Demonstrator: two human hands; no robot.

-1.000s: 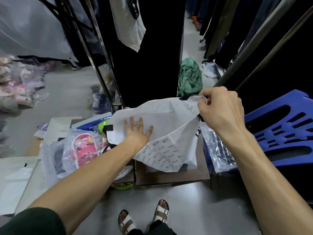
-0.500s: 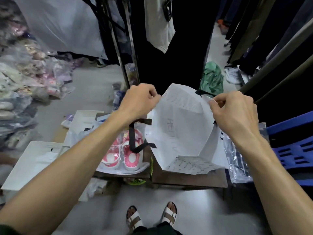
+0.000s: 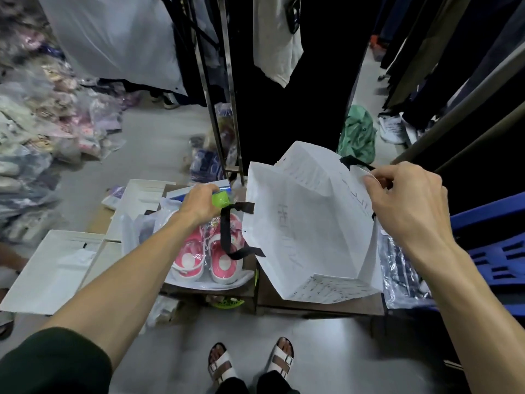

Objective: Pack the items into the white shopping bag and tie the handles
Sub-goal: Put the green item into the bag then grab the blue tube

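Observation:
The white shopping bag (image 3: 306, 223) stands open on a brown surface (image 3: 321, 305), with one black ribbon handle (image 3: 227, 237) hanging loose on its left side. My right hand (image 3: 409, 206) pinches the bag's far right rim beside the other black handle. My left hand (image 3: 199, 204) is off the bag, with its fingers wrapped around a bright green object (image 3: 220, 199) just left of it. A pair of pink shoes (image 3: 207, 251) in clear plastic lies below my left hand. A clear-wrapped dark garment (image 3: 400, 271) lies to the bag's right.
Flat white boxes (image 3: 56, 268) lie at the left. Piles of bagged goods (image 3: 42, 132) fill the far left floor. Metal rack posts (image 3: 224, 89) and hanging dark clothes stand behind. A blue plastic crate (image 3: 494, 245) is at the right, a green bundle (image 3: 356, 132) on the floor behind.
My left hand let go of the bag's left rim and dropped down to the green object. The bag's left handle now hangs free. My right hand keeps its hold.

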